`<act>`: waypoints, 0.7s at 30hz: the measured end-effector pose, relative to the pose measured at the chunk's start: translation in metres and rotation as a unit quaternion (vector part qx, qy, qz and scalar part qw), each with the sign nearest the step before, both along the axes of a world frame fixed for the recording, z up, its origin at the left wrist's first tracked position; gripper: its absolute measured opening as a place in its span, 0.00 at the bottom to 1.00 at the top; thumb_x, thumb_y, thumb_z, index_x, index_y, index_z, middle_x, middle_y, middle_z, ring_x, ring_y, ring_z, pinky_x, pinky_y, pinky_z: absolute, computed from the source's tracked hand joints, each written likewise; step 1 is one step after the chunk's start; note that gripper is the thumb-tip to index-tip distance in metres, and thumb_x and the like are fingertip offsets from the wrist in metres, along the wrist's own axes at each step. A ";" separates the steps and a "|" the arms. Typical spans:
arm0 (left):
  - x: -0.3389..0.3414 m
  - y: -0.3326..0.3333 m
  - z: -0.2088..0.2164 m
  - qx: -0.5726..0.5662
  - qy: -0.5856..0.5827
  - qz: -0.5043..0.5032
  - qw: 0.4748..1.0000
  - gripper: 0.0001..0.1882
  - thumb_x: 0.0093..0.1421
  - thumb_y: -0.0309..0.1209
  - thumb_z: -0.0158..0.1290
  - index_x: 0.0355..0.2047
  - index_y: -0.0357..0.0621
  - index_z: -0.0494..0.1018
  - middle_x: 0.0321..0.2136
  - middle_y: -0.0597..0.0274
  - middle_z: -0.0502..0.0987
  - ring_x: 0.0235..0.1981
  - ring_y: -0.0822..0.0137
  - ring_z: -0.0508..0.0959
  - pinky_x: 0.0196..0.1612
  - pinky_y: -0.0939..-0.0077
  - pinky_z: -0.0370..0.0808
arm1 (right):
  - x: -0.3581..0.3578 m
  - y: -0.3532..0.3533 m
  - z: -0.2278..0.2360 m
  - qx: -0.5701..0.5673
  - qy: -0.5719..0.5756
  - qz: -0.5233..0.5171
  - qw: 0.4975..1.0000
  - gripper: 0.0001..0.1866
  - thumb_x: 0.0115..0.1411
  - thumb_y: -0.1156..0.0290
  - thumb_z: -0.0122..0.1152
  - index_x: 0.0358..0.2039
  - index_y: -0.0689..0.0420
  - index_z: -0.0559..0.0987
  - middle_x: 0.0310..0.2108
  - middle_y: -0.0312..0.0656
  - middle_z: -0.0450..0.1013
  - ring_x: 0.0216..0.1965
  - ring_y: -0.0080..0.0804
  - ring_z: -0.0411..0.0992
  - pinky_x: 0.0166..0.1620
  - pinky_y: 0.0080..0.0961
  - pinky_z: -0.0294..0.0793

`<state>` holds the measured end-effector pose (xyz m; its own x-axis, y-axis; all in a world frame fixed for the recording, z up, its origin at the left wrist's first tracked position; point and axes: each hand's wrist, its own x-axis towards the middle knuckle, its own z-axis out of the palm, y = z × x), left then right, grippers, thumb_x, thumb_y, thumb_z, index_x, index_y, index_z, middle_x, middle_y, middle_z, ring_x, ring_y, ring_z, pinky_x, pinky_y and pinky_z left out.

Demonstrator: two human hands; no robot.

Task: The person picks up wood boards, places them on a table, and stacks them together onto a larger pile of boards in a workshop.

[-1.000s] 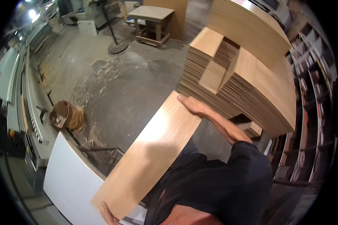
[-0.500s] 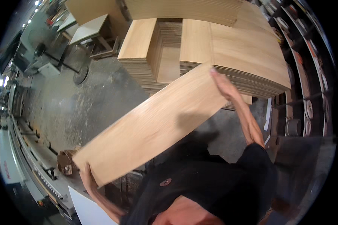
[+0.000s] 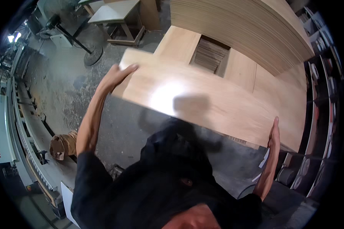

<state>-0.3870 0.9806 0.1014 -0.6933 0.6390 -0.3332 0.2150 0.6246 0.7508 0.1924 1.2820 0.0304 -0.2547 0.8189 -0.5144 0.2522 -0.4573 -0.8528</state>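
A long pale wood-grain board (image 3: 214,103) stretches between my two hands, with a bright glare and a dark shadow on its face. My left hand (image 3: 118,76) grips its left end, thumb lying over the upper face and fingers out of sight below. At the other end, my right hand (image 3: 274,133) clasps the short edge, its fingers partly hidden. Beyond the board lie stacked boards of the same wood (image 3: 177,44), with a gap between piles showing layered edges (image 3: 211,55). I cannot tell whether the held board touches the stacks.
A taller stack of panels (image 3: 240,34) rises at the back right. Shelves with rolls and discs (image 3: 323,87) line the right side. To the left are a long machine rail (image 3: 28,133) and a brown paper sack (image 3: 63,145). A pedestal stand (image 3: 92,56) and small table (image 3: 114,11) stand farther back.
The board has swung from a slant with its left end low to one with its left end farther away. My left hand moved up and forward; my right hand came lower and nearer.
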 end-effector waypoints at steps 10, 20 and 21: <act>-0.082 0.201 -0.058 -0.022 -0.071 -0.156 0.985 0.46 0.44 0.65 0.61 0.32 0.19 0.75 0.23 0.39 0.77 0.24 0.53 0.81 0.22 0.65 0.77 | 0.014 0.084 -0.025 -0.028 -0.059 -0.052 0.997 0.46 0.62 0.36 0.41 0.66 0.62 0.52 0.66 0.46 0.52 0.66 0.39 0.53 0.65 0.33 0.54; -0.102 0.252 -0.068 -0.096 -0.130 -0.128 0.978 0.48 0.41 0.66 0.62 0.37 0.22 0.75 0.30 0.33 0.77 0.35 0.45 0.80 0.32 0.54 0.79 | -0.011 0.175 -0.020 -0.057 -0.106 0.034 0.992 0.44 0.62 0.36 0.41 0.61 0.66 0.61 0.60 0.49 0.62 0.60 0.37 0.62 0.62 0.29 0.59; -0.101 0.256 -0.064 -0.105 -0.104 -0.139 0.979 0.48 0.41 0.67 0.61 0.38 0.23 0.75 0.31 0.34 0.77 0.34 0.45 0.80 0.30 0.54 0.79 | -0.015 0.184 -0.021 -0.053 -0.110 0.027 0.992 0.44 0.63 0.36 0.41 0.61 0.66 0.61 0.60 0.49 0.62 0.60 0.38 0.62 0.62 0.29 0.60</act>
